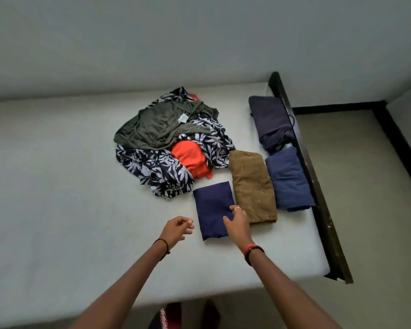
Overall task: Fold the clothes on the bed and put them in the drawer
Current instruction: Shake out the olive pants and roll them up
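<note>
Four pieces (253, 188) folded at centre right, heap (166, 143) unfolded (drawer unseen); right hand (237, 222) flat on navy fold (211, 210), left hand (177, 227) loose, empty.

Dim, flat, soft light; faint shadows; wide-angle bending at edges; slight softness throughout; no glare.

Wall (199, 32): plain and pale grey, it stood behind the bed.
Bed (57, 186): big, with a smooth white sheet; its far side touched the wall.
Frame (318, 198): a dark wood board ran along the bed's right side, with small pale scratches.
Floor (365, 186): pale beige, to the right of the bed.
Strip (337, 107): a dark band ran where the floor met the walls.
Light: soft and even; the corners looked darker.
</note>
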Demonstrator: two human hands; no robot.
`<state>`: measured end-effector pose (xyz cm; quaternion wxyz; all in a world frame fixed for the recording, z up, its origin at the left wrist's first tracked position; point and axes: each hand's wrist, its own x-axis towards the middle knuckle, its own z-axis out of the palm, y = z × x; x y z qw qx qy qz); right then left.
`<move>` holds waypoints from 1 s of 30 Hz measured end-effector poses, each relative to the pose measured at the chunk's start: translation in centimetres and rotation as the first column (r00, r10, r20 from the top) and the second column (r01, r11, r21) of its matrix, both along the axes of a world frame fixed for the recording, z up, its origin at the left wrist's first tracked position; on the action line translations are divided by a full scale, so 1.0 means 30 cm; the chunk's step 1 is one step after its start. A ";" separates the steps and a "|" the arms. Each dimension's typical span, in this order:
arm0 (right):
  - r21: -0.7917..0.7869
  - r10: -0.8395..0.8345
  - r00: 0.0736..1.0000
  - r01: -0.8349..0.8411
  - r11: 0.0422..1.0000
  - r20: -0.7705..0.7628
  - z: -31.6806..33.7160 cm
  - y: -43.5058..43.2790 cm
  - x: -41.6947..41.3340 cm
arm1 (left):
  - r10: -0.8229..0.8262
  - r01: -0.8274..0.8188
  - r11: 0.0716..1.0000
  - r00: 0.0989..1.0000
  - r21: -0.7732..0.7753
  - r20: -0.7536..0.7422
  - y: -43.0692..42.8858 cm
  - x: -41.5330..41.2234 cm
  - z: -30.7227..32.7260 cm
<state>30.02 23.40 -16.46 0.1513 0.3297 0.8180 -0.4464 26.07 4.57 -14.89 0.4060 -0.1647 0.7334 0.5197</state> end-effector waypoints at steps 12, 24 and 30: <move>0.095 -0.014 0.994 0.025 0.995 -0.112 0.123 -0.147 -0.404 | -0.047 0.043 0.998 0.990 -0.035 -0.134 -0.177 -0.387 0.032; 0.197 0.154 0.976 -0.123 0.973 -0.152 0.042 -0.159 -0.921 | -0.166 0.035 0.943 0.912 -0.332 -0.376 -0.308 -0.903 -0.071; 0.274 0.447 0.886 -0.402 0.874 -0.126 -0.087 -0.235 -1.170 | -0.423 0.177 0.842 0.802 -0.510 -0.421 -0.254 -1.055 -0.169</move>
